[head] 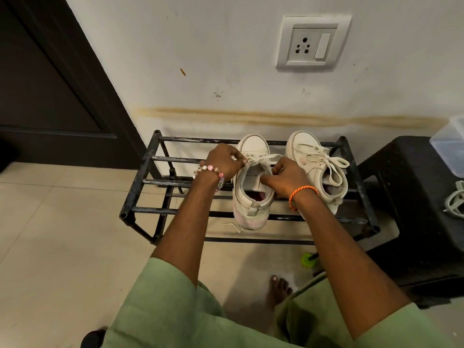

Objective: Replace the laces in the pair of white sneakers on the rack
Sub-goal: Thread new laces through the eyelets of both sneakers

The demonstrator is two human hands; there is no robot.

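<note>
Two white sneakers stand side by side, toes to the wall, on the top bars of a black rack (140, 182). The left hand (223, 159), fingers curled, pinches the lace (263, 159) at the left edge of the left sneaker (251, 207). The right hand (283, 178), also curled, pinches the lace at that sneaker's tongue. The right sneaker (306, 146), just beside the right hand, keeps its lace tied in a bow.

Two sneakers (252, 182) sit side by side on the rack (140, 187); a stool (411, 197) stands right, apparently touching it.
</note>
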